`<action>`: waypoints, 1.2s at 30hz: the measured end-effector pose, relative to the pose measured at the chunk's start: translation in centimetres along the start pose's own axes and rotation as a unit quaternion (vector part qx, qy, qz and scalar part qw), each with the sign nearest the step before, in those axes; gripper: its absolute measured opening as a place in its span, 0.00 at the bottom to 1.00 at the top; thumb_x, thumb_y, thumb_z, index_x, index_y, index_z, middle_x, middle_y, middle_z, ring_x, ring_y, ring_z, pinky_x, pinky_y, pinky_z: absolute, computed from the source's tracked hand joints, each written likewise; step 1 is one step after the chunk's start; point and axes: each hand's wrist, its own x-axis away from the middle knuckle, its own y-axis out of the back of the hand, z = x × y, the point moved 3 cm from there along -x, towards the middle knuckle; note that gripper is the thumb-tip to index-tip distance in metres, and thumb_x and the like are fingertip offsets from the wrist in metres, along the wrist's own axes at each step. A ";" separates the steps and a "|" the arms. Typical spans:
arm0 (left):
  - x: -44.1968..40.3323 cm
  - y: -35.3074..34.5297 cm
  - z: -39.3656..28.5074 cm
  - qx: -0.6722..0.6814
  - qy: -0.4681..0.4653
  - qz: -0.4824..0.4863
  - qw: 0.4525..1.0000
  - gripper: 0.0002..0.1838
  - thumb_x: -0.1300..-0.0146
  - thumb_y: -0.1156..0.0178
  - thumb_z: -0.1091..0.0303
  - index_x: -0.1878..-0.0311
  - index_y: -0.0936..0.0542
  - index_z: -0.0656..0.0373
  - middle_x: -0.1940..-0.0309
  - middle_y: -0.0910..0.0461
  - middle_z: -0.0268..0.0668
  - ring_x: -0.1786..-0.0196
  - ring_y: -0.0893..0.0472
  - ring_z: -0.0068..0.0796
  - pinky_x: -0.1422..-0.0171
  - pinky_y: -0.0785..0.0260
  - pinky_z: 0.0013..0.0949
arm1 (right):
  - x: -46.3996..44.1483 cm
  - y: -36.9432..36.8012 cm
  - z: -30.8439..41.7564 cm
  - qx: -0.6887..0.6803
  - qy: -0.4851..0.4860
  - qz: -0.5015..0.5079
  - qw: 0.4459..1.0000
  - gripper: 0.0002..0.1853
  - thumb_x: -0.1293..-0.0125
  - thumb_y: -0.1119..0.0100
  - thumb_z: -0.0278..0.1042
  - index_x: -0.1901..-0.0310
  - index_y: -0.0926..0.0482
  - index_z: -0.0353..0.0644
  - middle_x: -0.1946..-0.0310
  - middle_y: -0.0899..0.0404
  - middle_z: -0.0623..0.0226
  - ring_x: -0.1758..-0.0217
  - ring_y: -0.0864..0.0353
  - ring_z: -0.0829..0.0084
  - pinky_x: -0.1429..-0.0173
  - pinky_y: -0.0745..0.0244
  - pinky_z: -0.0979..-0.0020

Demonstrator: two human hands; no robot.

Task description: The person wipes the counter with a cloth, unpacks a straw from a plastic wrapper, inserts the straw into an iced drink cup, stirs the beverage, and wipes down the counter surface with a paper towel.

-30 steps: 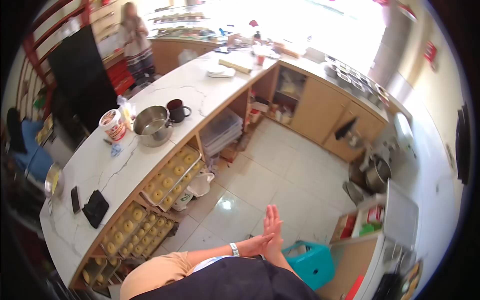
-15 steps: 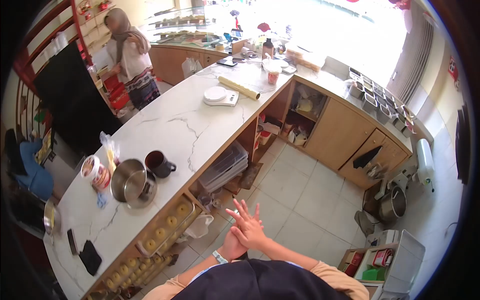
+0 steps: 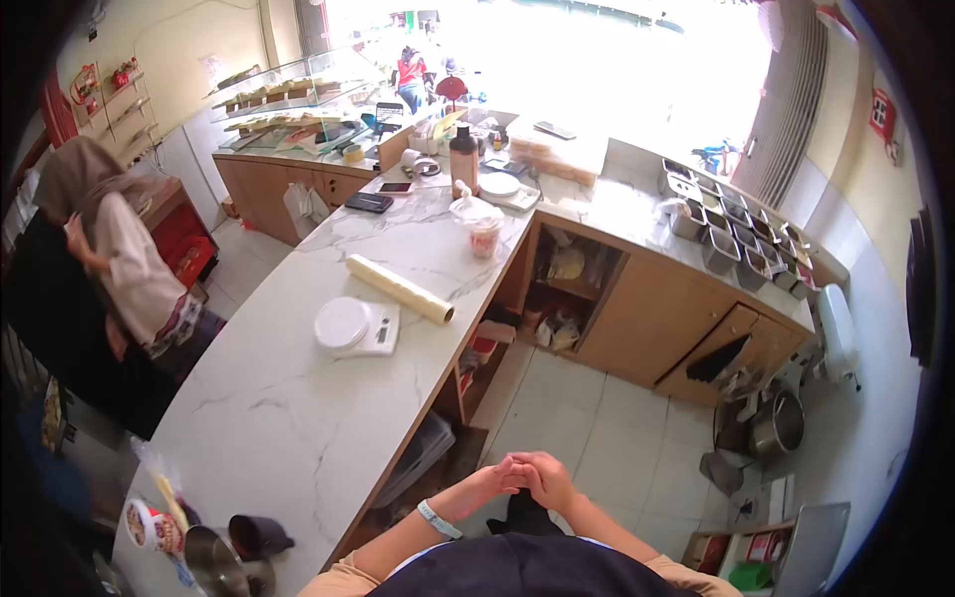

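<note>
2 bare hands meet in front of the dark apron (image 3: pixel 507 567), out over the tiled floor (image 3: pixel 557 398) and to the right of the marble-patterned counter (image 3: pixel 269 408). The left hand (image 3: pixel 490 484), with a pale band (image 3: pixel 439 519) at its wrist, reaches in from the counter side; the right hand (image 3: pixel 550 480) comes from the side away from it. Fingers on both are bent and set narrow, side by side, with the ends meeting; whether they grip each other or only touch, and whether anything small sits between the palms, I cannot tell.

Nearest to them, plastic tubs (image 3: pixel 418 460) sit beneath the counter. On its top lie a white scale (image 3: pixel 378 333) and a yellowish roll (image 3: pixel 400 289), both well apart from the hands; at its near end stand a steel pot (image 3: pixel 211 557) and a dark mug (image 3: pixel 257 537).

Good handling here seems to call for loose wrists, even pressure from both palms, and equal contact along every finger. Elbows are best tucked in, so that the left forearm does not knock the counter's edge. Mind the band too: sliding fingertips could catch on it.
</note>
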 end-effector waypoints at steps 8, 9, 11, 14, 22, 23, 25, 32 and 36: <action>-14.1 7.4 -16.8 -0.390 -0.204 -0.289 0.850 0.13 0.30 0.41 0.63 0.53 0.19 0.64 0.63 0.17 0.32 0.61 0.21 0.18 0.58 0.29 0.27 | -16.4 12.6 -12.3 0.064 -0.023 0.014 0.998 0.07 0.38 0.35 0.35 0.67 0.16 0.41 0.71 0.17 0.59 0.69 0.19 0.60 0.63 0.25 0.64; -14.8 8.4 -20.0 -0.422 -0.250 -0.351 0.798 0.12 0.32 0.40 0.63 0.56 0.18 0.63 0.65 0.16 0.34 0.63 0.20 0.21 0.61 0.28 0.29 | -20.3 14.5 -13.4 0.067 0.033 -0.020 0.997 0.05 0.38 0.34 0.32 0.67 0.16 0.40 0.70 0.17 0.60 0.69 0.18 0.63 0.63 0.24 0.66; -16.7 11.6 -25.6 -0.517 -0.364 -0.476 0.611 0.11 0.36 0.37 0.64 0.60 0.18 0.63 0.69 0.18 0.38 0.64 0.19 0.29 0.61 0.29 0.33 | -28.6 17.2 -12.3 0.070 0.083 -0.056 0.992 0.06 0.39 0.35 0.31 0.67 0.17 0.38 0.71 0.18 0.61 0.69 0.19 0.64 0.64 0.24 0.68; -19.1 14.6 -32.6 -0.558 -0.366 -0.594 0.449 0.11 0.41 0.35 0.64 0.60 0.21 0.60 0.70 0.19 0.40 0.64 0.19 0.38 0.56 0.30 0.39 | -39.0 17.3 -10.2 0.055 0.130 -0.012 0.990 0.06 0.37 0.38 0.29 0.61 0.17 0.40 0.67 0.18 0.60 0.66 0.18 0.63 0.62 0.23 0.68; -22.9 21.9 -38.8 -0.522 -0.329 -0.587 0.525 0.15 0.46 0.32 0.65 0.57 0.25 0.55 0.66 0.17 0.35 0.63 0.18 0.37 0.46 0.36 0.42 | -54.1 10.1 -12.6 -0.048 0.187 0.061 0.979 0.11 0.38 0.40 0.24 0.54 0.18 0.40 0.58 0.18 0.58 0.61 0.15 0.62 0.55 0.20 0.69; -22.9 22.3 -39.3 -0.520 -0.340 -0.583 0.523 0.15 0.46 0.32 0.66 0.57 0.25 0.55 0.66 0.17 0.35 0.63 0.18 0.36 0.48 0.34 0.40 | -55.1 9.9 -12.9 -0.043 0.195 0.080 0.976 0.10 0.39 0.40 0.25 0.55 0.18 0.39 0.58 0.19 0.57 0.61 0.16 0.61 0.55 0.20 0.68; -22.9 22.6 -39.0 -0.513 -0.362 -0.577 0.523 0.14 0.46 0.32 0.67 0.58 0.24 0.56 0.66 0.17 0.34 0.62 0.17 0.35 0.52 0.31 0.38 | -55.7 10.1 -13.6 -0.030 0.208 0.125 0.970 0.10 0.41 0.40 0.26 0.57 0.19 0.39 0.58 0.19 0.57 0.61 0.16 0.60 0.55 0.21 0.65; -23.2 21.5 -39.5 -0.482 -0.378 -0.546 0.571 0.10 0.42 0.33 0.74 0.58 0.22 0.64 0.65 0.16 0.38 0.60 0.17 0.24 0.58 0.27 0.25 | -57.2 10.8 -14.2 -0.013 0.253 0.178 0.951 0.07 0.44 0.35 0.27 0.62 0.18 0.39 0.66 0.18 0.63 0.68 0.16 0.68 0.62 0.20 0.70; -23.2 20.9 -39.3 -0.438 -0.352 -0.563 0.606 0.08 0.41 0.35 0.75 0.58 0.20 0.63 0.64 0.16 0.39 0.59 0.16 0.27 0.55 0.26 0.28 | -58.3 10.9 -14.5 -0.100 0.233 0.193 0.948 0.09 0.46 0.34 0.30 0.64 0.20 0.38 0.69 0.19 0.62 0.68 0.16 0.67 0.63 0.20 0.69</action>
